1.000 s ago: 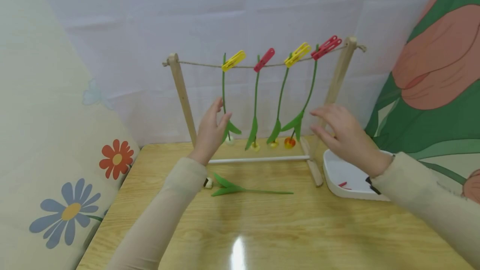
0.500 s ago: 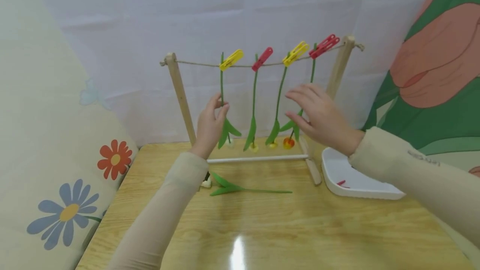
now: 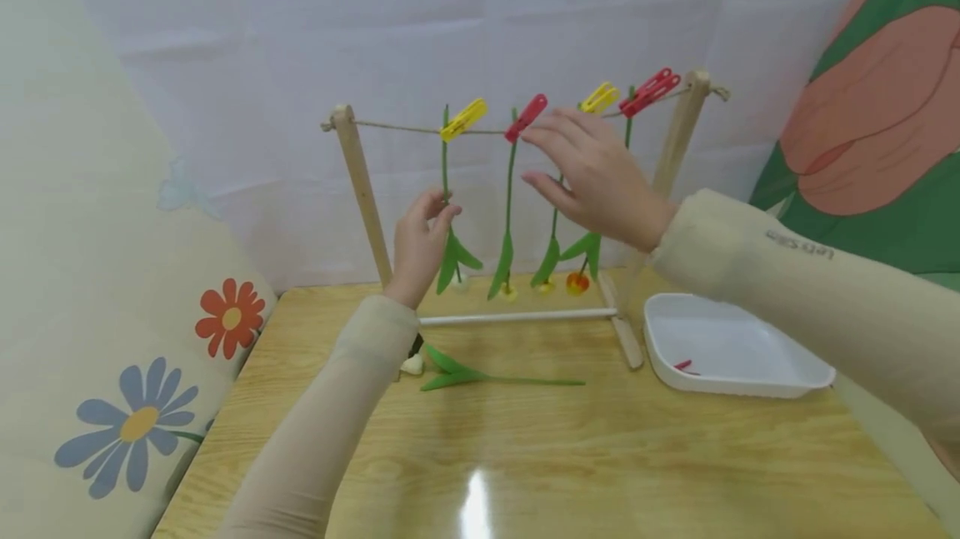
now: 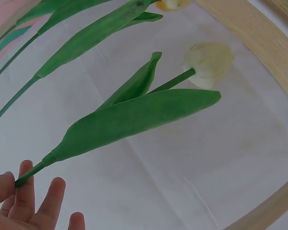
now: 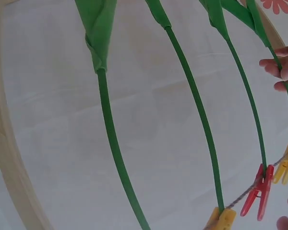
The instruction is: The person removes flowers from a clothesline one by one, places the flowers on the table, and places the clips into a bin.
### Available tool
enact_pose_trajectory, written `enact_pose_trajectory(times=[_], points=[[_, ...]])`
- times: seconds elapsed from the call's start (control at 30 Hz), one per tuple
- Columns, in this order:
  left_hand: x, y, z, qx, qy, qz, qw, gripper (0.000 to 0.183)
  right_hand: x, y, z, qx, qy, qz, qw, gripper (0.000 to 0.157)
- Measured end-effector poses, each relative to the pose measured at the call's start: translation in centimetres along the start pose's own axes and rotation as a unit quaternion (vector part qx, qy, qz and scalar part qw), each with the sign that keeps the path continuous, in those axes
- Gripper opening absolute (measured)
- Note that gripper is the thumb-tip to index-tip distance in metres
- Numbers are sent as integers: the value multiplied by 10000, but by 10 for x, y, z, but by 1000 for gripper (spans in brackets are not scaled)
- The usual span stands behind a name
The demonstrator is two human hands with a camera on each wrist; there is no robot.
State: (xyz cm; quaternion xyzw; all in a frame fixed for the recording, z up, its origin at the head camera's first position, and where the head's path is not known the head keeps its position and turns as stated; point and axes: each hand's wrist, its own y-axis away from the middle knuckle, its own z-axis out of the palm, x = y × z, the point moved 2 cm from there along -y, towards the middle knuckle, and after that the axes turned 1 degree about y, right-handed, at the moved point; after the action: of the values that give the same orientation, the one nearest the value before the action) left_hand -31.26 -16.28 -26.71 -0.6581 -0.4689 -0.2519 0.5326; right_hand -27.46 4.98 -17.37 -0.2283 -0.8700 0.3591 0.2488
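Observation:
My left hand (image 3: 420,249) pinches the green stem of an artificial white tulip (image 4: 209,64) between thumb and fingers. The tulip hangs head down from the twine (image 3: 397,128), its stem end clipped by a yellow clothespin (image 3: 463,120). My right hand (image 3: 600,177) is raised with its fingers extended, holding nothing. Its fingertips are close to a red clothespin (image 3: 528,117) in the head view; whether they touch it I cannot tell. More upside-down tulips hang to the right, one with an orange-red bloom (image 3: 577,283), under another yellow clothespin (image 3: 600,97) and a red one.
A wooden rack post (image 3: 363,193) stands at the left, another post (image 3: 682,135) at the right, with a white bar (image 3: 517,317) low between them. One white tulip (image 3: 457,376) lies on the table (image 3: 570,456). A white tray (image 3: 738,347) holds a small red piece.
My right hand has moved left and up from beside the right post to near the middle clothespins. My left hand has closed its thumb and fingers on the left tulip's stem.

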Motion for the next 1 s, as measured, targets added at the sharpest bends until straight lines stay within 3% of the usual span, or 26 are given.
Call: enact_pose_trajectory(times=[0.2, 0.33, 0.4, 0.57, 0.67, 0.77, 0.87, 1.0], points=[[-3, -1, 0, 3, 57, -101, 9999, 25, 4, -26, 2, -325, 258, -18, 9991, 40], [-5, 0, -2, -21, 132, -224, 9997, 25, 6, -48, 5, -1234, 460, 385, 9905, 43], [-5, 0, -2, -65, 177, -283, 9994, 24, 7, -60, 7, -1779, 612, 637, 9801, 45], [-5, -1, -2, -139, 283, -310, 9990, 23, 11, -85, 16, -3022, 877, 1087, 9430, 49], [-5, 0, -2, -160, 322, -334, 9988, 23, 16, -94, 21, -3537, 786, 1312, 9228, 46], [-6, 2, -1, -176, 384, -391, 9983, 23, 20, -99, 23, -3839, 636, 1451, 9097, 41], [-6, 2, -1, -154, 447, -381, 9982, 24, 22, -101, 24, -3903, 540, 1479, 9071, 37], [-6, 3, -1, -131, 493, -337, 9981, 24, 21, -100, 23, -3592, 311, 1543, 9199, 33]])
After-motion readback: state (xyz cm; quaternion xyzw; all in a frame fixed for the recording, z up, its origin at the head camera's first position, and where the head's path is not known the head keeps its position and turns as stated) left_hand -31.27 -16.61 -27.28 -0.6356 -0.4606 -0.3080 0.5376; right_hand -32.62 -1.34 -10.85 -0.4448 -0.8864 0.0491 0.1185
